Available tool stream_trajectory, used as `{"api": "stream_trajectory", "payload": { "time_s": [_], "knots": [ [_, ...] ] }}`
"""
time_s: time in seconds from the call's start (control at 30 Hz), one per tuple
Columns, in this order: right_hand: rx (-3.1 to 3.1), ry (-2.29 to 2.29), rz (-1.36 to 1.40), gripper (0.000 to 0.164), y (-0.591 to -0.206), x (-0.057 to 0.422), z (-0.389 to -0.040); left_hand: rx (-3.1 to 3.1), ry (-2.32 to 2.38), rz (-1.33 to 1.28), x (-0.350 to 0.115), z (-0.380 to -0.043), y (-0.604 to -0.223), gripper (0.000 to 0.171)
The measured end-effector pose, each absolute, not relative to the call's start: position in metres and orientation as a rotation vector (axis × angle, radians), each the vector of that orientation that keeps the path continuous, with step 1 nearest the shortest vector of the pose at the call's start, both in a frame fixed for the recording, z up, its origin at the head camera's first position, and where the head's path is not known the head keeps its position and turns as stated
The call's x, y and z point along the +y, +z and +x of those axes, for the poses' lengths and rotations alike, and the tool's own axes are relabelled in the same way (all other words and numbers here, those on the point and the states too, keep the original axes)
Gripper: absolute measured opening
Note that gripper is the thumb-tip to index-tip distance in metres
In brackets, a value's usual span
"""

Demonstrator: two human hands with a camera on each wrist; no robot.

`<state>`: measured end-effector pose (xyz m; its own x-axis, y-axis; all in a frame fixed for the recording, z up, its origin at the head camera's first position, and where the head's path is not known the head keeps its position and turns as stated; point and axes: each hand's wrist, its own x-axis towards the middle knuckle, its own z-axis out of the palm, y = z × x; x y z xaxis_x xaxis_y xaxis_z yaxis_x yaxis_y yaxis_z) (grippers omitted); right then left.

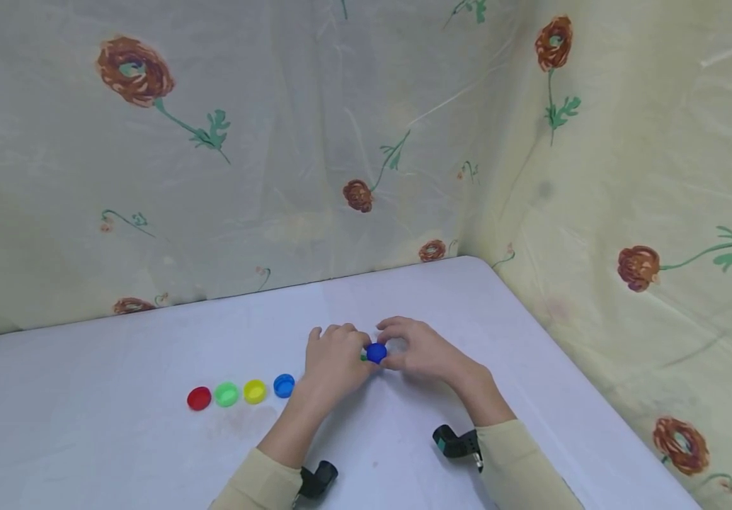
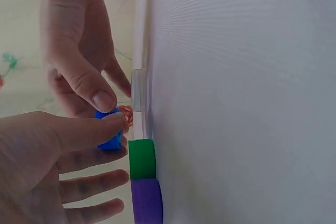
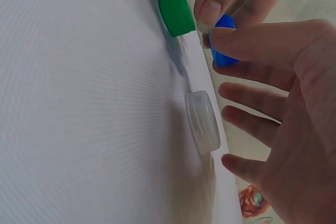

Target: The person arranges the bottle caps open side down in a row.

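A dark blue bottle cap [image 1: 376,353] is held up between both hands, just above the table. My left hand [image 1: 337,358] pinches one side of it between thumb and forefinger, its other fingers spread. From the other side my right hand [image 1: 422,350] grips it with thumb [image 3: 252,43] and forefinger. Below the left fingers a green cap [image 2: 142,159] and a purple cap [image 2: 147,201] stand side by side on the table. Near the right hand's lower fingers lies a translucent white cap [image 3: 202,121], which the right hand hides in the head view.
Left of the left forearm, a row of caps lies hollow side up: red [image 1: 199,398], light green [image 1: 226,394], yellow [image 1: 254,391] and lighter blue [image 1: 284,385]. The white table [image 1: 117,453] meets a flower-patterned curtain [image 1: 264,142] at the back and right.
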<state>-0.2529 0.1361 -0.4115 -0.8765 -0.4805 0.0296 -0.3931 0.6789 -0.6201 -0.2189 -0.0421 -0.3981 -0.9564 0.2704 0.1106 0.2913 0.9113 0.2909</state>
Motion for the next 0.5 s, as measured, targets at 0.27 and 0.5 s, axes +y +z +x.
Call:
{"api": "stream_trajectory", "payload": {
  "time_s": [0.27,0.5],
  "knots": [
    [2.764,-0.924,-0.673,0.024,-0.4154,0.139,-0.2558,-3.008,-0.482,-0.457,-0.0392,-0.2196,-0.3997,0.029],
    [2.765,-0.886,-0.674,0.025,-0.4169,0.1398,-0.257,-3.004,-0.465,-0.467,-0.0383,-0.2203,-0.4037,0.026]
  ]
}}
